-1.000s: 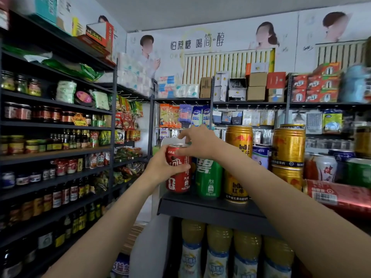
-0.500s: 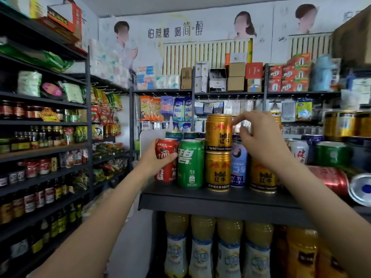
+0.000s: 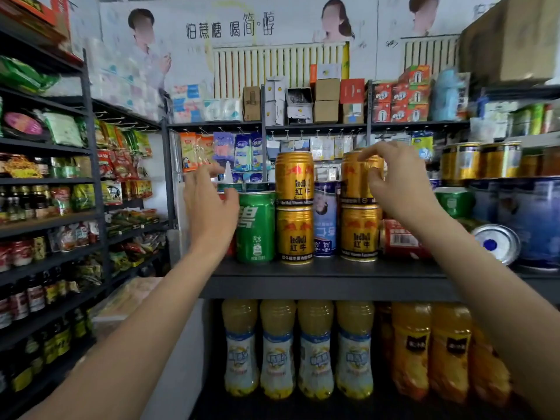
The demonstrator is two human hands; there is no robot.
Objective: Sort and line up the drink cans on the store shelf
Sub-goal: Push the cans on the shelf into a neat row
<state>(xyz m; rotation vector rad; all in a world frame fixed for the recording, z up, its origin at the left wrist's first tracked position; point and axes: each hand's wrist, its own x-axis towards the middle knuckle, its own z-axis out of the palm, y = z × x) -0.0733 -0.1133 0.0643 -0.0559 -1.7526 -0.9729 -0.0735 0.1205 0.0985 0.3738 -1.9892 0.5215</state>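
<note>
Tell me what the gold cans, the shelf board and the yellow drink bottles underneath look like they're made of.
Gold cans: likely thin metal with a glossy printed coat; ribbed rims and shiny highlights show. Shelf board: looks like dark matte painted metal or laminate, flat with little glare; hard to say which. Yellow drink bottles: apparently clear plastic, the liquid showing through, with wrapped labels.

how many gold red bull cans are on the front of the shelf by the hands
4: two stacked beside the green can, upper on lower; two stacked further right, upper at the right hand, lower. More may be hidden.

Bright, even indoor light; wide-angle bending at edges (left shelves blurred).
</note>
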